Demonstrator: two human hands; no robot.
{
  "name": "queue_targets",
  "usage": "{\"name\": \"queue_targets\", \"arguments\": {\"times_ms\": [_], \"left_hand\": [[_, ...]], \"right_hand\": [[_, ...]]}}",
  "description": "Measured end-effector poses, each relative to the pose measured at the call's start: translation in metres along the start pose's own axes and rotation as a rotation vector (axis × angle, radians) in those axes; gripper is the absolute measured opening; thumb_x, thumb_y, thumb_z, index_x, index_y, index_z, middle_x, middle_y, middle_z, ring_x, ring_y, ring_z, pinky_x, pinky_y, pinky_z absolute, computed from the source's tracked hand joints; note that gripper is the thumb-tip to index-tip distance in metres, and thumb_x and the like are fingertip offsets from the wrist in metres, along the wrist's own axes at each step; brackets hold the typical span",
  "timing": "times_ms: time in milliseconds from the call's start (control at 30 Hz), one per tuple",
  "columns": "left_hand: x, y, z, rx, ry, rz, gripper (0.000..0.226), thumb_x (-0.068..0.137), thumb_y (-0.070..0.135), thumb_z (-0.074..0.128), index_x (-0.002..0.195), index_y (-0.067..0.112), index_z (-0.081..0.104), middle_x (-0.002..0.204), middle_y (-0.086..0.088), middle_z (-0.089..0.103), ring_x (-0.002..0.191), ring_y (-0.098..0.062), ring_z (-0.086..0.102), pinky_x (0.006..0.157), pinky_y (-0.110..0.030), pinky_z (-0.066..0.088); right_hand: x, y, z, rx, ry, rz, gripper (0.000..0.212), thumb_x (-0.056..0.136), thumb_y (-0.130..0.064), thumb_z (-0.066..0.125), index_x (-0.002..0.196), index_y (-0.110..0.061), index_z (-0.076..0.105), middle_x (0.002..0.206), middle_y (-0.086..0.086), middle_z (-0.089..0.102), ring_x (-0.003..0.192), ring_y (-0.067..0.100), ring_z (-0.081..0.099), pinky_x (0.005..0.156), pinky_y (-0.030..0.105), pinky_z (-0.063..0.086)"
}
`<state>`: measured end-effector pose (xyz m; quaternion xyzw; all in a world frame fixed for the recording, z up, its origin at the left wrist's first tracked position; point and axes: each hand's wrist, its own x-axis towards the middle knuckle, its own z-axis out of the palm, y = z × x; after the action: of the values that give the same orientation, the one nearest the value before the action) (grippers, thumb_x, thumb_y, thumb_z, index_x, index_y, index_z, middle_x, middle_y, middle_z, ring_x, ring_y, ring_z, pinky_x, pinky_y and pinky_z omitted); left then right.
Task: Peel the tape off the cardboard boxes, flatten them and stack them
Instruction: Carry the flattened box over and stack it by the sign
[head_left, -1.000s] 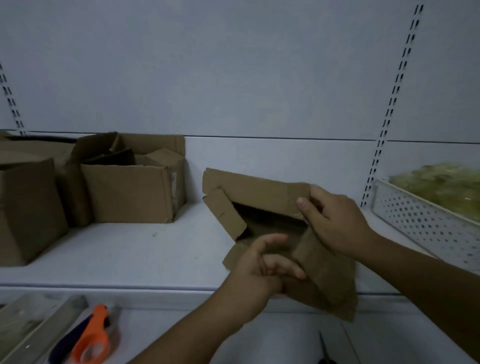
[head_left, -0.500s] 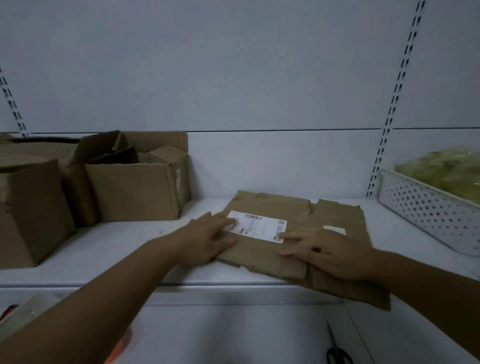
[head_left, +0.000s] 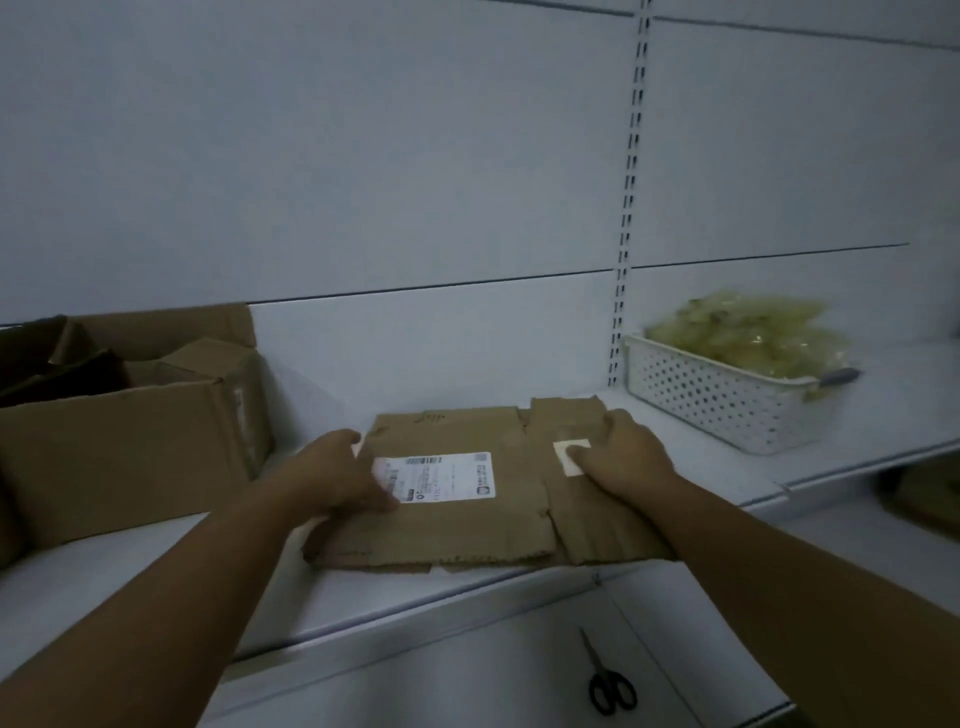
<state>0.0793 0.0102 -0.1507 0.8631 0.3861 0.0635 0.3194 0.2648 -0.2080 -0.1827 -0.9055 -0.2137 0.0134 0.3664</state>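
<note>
A flattened cardboard box (head_left: 467, 525) with a white shipping label (head_left: 441, 475) lies on the white shelf (head_left: 156, 566). My left hand (head_left: 332, 478) grips its left edge, with the thumb on top at the label's corner. My right hand (head_left: 623, 462) bears down on the right panel with curled fingers, its fingertips on a small white sticker (head_left: 569, 460). An open cardboard box (head_left: 130, 447) with its flaps up stands on the shelf at the left.
A white perforated basket (head_left: 722, 400) filled with yellowish plastic-wrapped stuff stands on the shelf to the right. Black scissors (head_left: 608, 686) lie on the lower shelf in front. Something brown (head_left: 930, 499) shows dimly at the far right, below shelf level.
The box was half-folded in both hands a second ago and now lies flat on the shelf. My left hand has shifted to its left edge and my right hand farther back. The view has swung right.
</note>
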Motion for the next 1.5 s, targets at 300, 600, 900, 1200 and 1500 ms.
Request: {"name": "queue_targets", "arguments": {"times_ms": [300,600,900,1200,1500], "left_hand": [[-0.021,0.040,-0.021,-0.946,-0.425,-0.001,0.040,0.074,0.014,0.058,0.112,0.005,0.060,0.091,-0.024,0.071,0.063,-0.035,0.071,0.051,-0.048,0.058],[-0.067,0.214,0.075,-0.844,-0.613,0.115,0.039,0.073,0.012,0.060,0.109,-0.003,0.060,0.085,-0.025,0.072,0.060,-0.035,0.070,0.053,-0.050,0.057],[-0.138,0.382,0.260,-0.686,-0.856,0.245,0.029,0.086,0.015,0.059,0.108,-0.002,0.065,0.096,-0.022,0.072,0.069,-0.031,0.072,0.069,-0.045,0.057],[-0.131,0.471,0.364,-0.662,-1.056,0.338,0.024,0.091,0.009,0.053,0.113,0.006,0.062,0.109,-0.020,0.070,0.091,-0.032,0.068,0.080,-0.046,0.054],[-0.064,0.552,0.444,-0.665,-1.160,0.350,0.027,0.090,0.007,0.057,0.116,0.003,0.061,0.110,-0.021,0.069,0.090,-0.032,0.069,0.074,-0.044,0.057]], "right_hand": [[-0.009,0.014,-0.095,0.639,-0.117,0.088,0.046,0.074,-0.026,0.078,0.114,-0.014,0.058,0.114,0.010,0.067,0.096,0.025,0.066,0.086,0.043,0.055],[-0.066,0.133,-0.261,0.672,0.107,0.127,0.010,0.088,-0.018,0.063,0.083,-0.024,0.056,0.085,0.000,0.068,0.077,0.015,0.066,0.060,0.027,0.053],[-0.149,0.323,-0.396,0.636,0.429,0.378,0.028,0.086,-0.021,0.066,0.111,-0.012,0.055,0.089,0.008,0.066,0.082,0.023,0.064,0.059,0.030,0.049],[-0.153,0.411,-0.441,0.621,0.620,0.458,0.017,0.088,-0.017,0.064,0.102,-0.012,0.056,0.085,0.008,0.065,0.077,0.026,0.063,0.060,0.033,0.049],[-0.096,0.458,-0.468,0.514,0.674,0.585,0.038,0.087,-0.025,0.065,0.119,-0.008,0.054,0.097,0.010,0.065,0.084,0.028,0.064,0.060,0.034,0.050]]}}
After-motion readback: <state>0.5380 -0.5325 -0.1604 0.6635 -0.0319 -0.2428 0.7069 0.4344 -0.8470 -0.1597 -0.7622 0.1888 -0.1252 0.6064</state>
